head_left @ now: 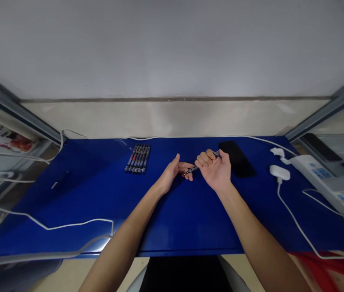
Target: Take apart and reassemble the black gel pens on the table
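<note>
Over the middle of the blue table, my right hand (216, 168) is closed around a pen (192, 169), palm turned up. The pen slants down to the left, and its metal tip points at my left hand (170, 174). That hand has its thumb raised and its fingers stretched out behind the pen's tip end; whether they press on it I cannot tell. Left of my hands, several similar pens (137, 159) lie side by side in a neat row. A black phone (237, 159) lies just to the right of my right hand.
The blue table (99, 194) meets a pale wall behind. At the right are a white charging case (280, 172) on a cable and a white power strip (326, 186). A small dark object (59, 180) lies at the left. White cables (77, 224) cross the front left.
</note>
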`<state>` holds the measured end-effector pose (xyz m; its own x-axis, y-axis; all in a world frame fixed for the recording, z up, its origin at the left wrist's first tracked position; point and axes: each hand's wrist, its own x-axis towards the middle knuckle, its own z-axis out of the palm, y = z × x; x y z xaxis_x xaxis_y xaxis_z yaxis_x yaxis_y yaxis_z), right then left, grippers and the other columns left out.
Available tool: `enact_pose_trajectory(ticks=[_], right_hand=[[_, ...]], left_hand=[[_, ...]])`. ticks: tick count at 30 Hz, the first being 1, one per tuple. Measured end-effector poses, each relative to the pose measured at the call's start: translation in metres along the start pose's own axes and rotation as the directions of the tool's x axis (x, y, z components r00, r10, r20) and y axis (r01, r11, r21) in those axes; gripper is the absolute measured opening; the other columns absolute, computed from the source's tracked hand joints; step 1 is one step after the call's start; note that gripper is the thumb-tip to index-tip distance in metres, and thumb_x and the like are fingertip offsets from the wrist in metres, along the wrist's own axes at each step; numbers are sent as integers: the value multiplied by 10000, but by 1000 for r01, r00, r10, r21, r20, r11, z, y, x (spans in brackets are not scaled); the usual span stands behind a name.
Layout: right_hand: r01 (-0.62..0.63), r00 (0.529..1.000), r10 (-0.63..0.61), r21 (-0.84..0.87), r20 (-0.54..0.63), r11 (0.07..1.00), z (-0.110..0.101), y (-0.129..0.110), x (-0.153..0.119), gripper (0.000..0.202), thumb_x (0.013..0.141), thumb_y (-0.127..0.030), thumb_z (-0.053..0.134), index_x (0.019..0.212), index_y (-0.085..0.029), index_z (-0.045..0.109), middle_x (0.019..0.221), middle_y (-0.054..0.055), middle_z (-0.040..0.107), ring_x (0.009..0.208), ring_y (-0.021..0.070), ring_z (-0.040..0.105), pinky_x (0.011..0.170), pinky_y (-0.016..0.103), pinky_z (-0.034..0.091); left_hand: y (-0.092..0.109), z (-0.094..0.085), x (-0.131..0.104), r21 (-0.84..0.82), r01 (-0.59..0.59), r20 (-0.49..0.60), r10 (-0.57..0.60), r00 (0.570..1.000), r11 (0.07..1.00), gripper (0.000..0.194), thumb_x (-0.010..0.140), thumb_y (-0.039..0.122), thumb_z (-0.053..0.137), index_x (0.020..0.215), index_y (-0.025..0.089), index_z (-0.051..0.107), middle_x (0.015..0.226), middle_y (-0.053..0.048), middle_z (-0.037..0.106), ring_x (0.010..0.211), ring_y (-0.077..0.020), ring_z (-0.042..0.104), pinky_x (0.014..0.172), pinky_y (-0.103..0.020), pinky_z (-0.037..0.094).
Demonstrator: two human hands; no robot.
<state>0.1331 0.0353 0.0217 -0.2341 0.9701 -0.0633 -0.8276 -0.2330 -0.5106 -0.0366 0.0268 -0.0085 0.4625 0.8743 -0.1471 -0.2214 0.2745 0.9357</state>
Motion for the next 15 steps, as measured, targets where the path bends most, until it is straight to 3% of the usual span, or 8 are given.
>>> enact_pose_trajectory(ticks=[7,15], right_hand=[[-6,999,3,50,54,999,-3,1,1,366,924,-404,376,637,-223,239,577,-36,246,519,137,308,538,289,374],[0,999,-1,30,33,1000,-2,1,1,369,922,-411,386,640,-228,234,583,-35,244,521,144,300,535,300,368]], left_hand=[[0,-1,1,-15,-9,9,9,1000,1000,809,942,668,210,1056,37,703,679,-115,685,648,-187,583,704,-326,384],[0,0,0,-30,-16,13,16,1000,999,787,952,649,220,1054,36,703,677,-114,685,642,-184,583,698,-323,380]])
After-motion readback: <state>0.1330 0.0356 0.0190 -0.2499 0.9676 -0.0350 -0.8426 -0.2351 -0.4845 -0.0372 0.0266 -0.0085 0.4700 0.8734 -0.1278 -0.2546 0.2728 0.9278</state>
